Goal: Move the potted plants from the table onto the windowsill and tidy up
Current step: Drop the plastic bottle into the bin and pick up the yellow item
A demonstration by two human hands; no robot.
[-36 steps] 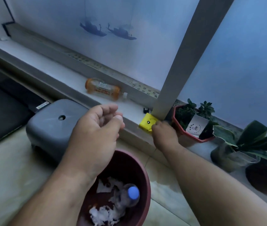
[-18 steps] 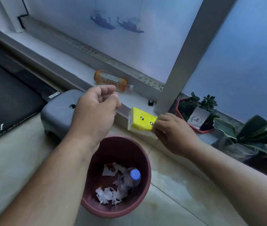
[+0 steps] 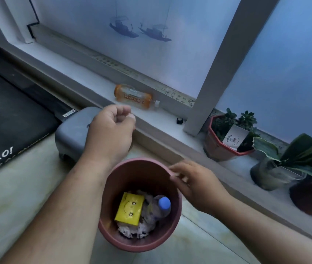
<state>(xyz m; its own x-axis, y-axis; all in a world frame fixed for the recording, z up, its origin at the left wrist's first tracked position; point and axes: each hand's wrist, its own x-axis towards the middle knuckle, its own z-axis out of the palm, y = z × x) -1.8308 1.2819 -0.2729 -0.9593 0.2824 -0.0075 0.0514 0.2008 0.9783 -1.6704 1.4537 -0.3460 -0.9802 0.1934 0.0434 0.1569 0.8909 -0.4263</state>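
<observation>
A yellow box (image 3: 130,209) with a smiley face lies inside the maroon waste bin (image 3: 124,172) on the floor, on crumpled paper and beside a clear bottle with a blue cap (image 3: 161,205). My right hand (image 3: 195,182) hovers over the bin's right rim with loose fingers and holds nothing. My left hand (image 3: 111,133) is above the bin's far rim, fingers curled, empty. On the windowsill (image 3: 86,80) lies an orange bottle (image 3: 133,97). A red pot with succulents (image 3: 225,137) and a leafy plant in a clear pot (image 3: 284,164) stand at the sill's right.
A grey plastic stool (image 3: 71,130) stands left of the bin. A dark treadmill mat (image 3: 5,111) lies at far left. A small black cap (image 3: 179,121) sits on the sill by the grey window post (image 3: 220,69). A dark pot (image 3: 311,195) is at the right edge.
My right hand carried the yellow box from the sill over the bin and let it go; the box now lies in the bin. My left hand stayed above the bin.
</observation>
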